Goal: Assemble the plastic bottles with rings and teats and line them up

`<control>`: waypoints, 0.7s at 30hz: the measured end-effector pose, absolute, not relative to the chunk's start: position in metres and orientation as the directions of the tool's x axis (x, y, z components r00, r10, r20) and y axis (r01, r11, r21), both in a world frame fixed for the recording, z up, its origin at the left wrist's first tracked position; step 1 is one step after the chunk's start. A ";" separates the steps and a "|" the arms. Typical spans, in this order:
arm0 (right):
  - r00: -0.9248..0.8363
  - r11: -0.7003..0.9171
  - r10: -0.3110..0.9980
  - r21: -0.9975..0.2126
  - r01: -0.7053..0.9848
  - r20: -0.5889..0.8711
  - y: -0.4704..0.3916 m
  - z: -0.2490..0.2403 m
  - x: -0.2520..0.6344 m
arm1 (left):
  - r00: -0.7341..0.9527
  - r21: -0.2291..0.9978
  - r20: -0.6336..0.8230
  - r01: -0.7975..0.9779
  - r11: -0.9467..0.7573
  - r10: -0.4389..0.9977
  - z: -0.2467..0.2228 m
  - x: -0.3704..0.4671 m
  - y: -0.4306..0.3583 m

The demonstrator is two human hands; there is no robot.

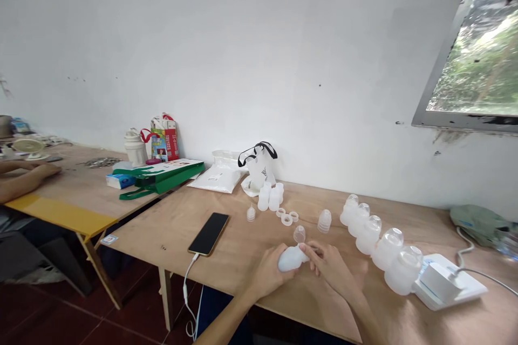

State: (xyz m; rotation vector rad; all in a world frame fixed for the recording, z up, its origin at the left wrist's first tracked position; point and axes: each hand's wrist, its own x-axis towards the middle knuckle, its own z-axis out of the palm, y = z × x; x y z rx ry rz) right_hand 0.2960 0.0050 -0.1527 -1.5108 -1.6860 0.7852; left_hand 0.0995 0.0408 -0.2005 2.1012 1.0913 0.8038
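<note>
A translucent baby bottle [288,260] lies tilted in my left hand [265,274], whose fingers wrap round its body. The thumb and fingers of my right hand [332,265] close on the bottle's neck end; whether a ring sits there is hidden. Just beyond my hands stands a clear dome cap [299,234]. Farther off are several white collar rings [287,219], a stack of clear caps [324,221] and a small nipple-shaped piece [251,213]. Several bottles without caps [274,199] stand grouped behind them. To the right runs a row of capped bottles [368,234].
A phone [208,233] with a white cable lies left on the wooden table [170,240]. Bags [220,177] rest by the wall. At right are a white adapter [441,283] and a green cap-like cloth [477,223]. Another person's arm [28,175] rests on the neighbouring table.
</note>
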 end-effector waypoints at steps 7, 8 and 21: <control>-0.208 0.237 0.966 -0.861 0.450 0.157 0.003 -0.155 0.313 | 0.473 0.730 0.225 0.497 -0.469 0.852 -0.204 0.099 0.042; -0.243 0.259 0.956 -0.860 0.439 0.164 0.001 -0.154 0.317 | 0.485 0.728 0.225 0.493 -0.476 0.845 -0.204 0.099 0.042; -0.172 0.202 0.977 -0.802 0.563 0.125 -0.002 -0.147 0.307 | 0.524 0.704 0.267 0.467 -0.535 0.809 -0.206 0.099 0.041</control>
